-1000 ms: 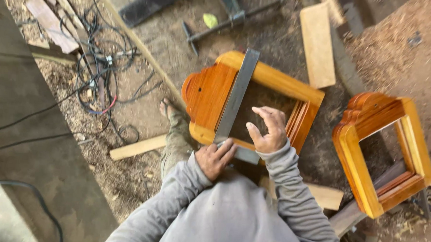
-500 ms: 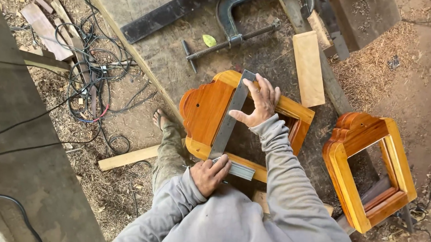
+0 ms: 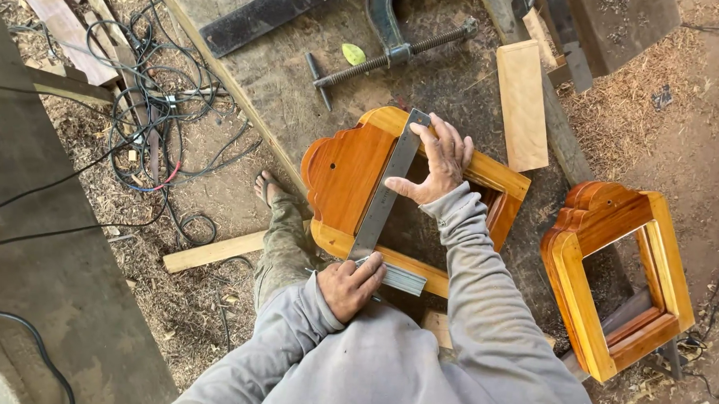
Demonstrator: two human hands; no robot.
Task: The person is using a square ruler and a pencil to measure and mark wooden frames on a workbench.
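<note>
An orange varnished wooden frame with a scalloped end lies on a dusty workbench. A metal try square rests across it, its long blade running from the frame's far edge to the near edge. My right hand presses flat on the far end of the blade. My left hand grips the square's short stock at the near edge of the frame.
A second orange frame lies to the right. A big clamp, a dark metal bar and a wood block lie farther back. Tangled cables and wood offcuts cover the ground at left, near my bare foot.
My right hand has moved from the near end of the square up to its far end and now presses it down. The left hand stays at the stock.
</note>
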